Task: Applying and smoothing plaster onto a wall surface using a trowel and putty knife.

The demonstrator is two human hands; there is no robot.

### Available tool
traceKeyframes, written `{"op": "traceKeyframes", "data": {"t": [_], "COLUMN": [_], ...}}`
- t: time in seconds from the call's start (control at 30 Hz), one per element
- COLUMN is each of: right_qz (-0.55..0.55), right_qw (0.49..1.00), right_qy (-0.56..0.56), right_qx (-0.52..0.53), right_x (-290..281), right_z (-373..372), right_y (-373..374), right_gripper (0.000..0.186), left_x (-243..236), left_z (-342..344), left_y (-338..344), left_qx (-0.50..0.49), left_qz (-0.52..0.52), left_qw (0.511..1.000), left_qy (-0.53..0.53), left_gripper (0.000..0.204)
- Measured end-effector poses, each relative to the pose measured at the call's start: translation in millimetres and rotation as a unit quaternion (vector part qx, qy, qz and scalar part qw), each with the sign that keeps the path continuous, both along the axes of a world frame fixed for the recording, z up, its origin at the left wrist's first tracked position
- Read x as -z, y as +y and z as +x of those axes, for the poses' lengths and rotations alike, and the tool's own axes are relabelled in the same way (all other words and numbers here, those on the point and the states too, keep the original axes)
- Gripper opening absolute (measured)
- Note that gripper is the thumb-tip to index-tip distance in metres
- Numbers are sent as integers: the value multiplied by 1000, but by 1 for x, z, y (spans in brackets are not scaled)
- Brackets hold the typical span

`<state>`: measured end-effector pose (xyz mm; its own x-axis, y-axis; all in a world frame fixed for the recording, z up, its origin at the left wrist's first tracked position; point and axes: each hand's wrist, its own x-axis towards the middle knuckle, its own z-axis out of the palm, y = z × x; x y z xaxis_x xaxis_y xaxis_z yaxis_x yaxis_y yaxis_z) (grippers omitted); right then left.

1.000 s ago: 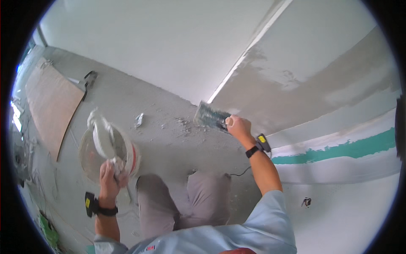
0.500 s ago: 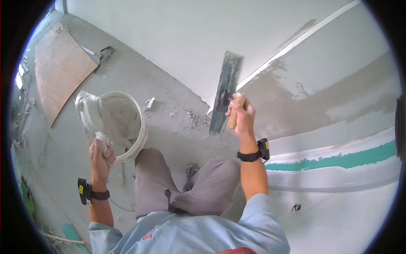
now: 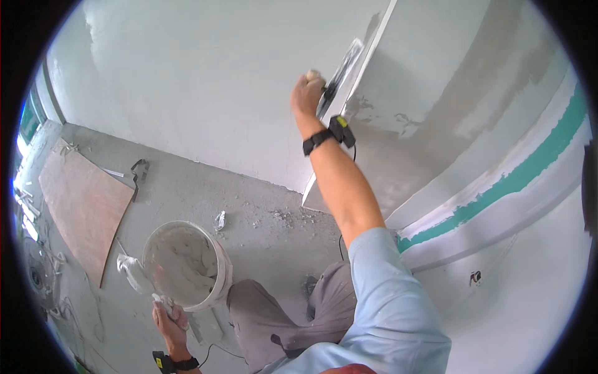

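Observation:
My right hand [image 3: 305, 100] is raised to the wall, its fingers wrapped round the handle of a plastering trowel [image 3: 340, 80]. The trowel's long steel blade stands nearly edge-on beside the white strip [image 3: 378, 34] where two wall faces meet; whether it presses on the wall I cannot tell. Low on the left, my left hand [image 3: 170, 323] grips a putty knife [image 3: 134, 274] whose blade is coated with white compound. That blade is just left of a white bucket [image 3: 224, 265], which holds a heap of whitish joint compound [image 3: 185, 262].
A tan board [image 3: 87, 206] lies on the grey floor at the left. Crumbs of debris [image 3: 286, 217] and a crumpled scrap [image 3: 220, 220] lie near the wall's foot. A green band [image 3: 492, 193] crosses the right-hand wall. Cables and clutter [image 3: 47, 274] sit at the far left.
My right hand has carried the trowel up and forward to the wall's corner strip, and its blade has turned. The view has shifted; my left hand still holds the putty knife by the bucket.

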<state>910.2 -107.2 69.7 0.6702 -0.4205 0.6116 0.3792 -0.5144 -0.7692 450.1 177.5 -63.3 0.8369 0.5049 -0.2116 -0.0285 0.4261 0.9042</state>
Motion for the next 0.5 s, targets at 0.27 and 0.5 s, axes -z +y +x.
{"op": "traceKeyframes", "data": {"t": [0.27,0.5], "right_qz": [115,110], "right_qw": [989,987], "right_qy": [65,68], "right_qx": [69,98], "right_x": [-50,27], "right_z": [32,29], "right_y": [-12,2], "right_gripper": [36,35], "left_x": [2,0], "left_z": [-1,-7], "left_y": [3,5], "left_qx": [11,-1], "left_qz": [-30,-19], "left_qw": [999,1000], "left_qy": [17,15], "left_gripper": [35,34]}}
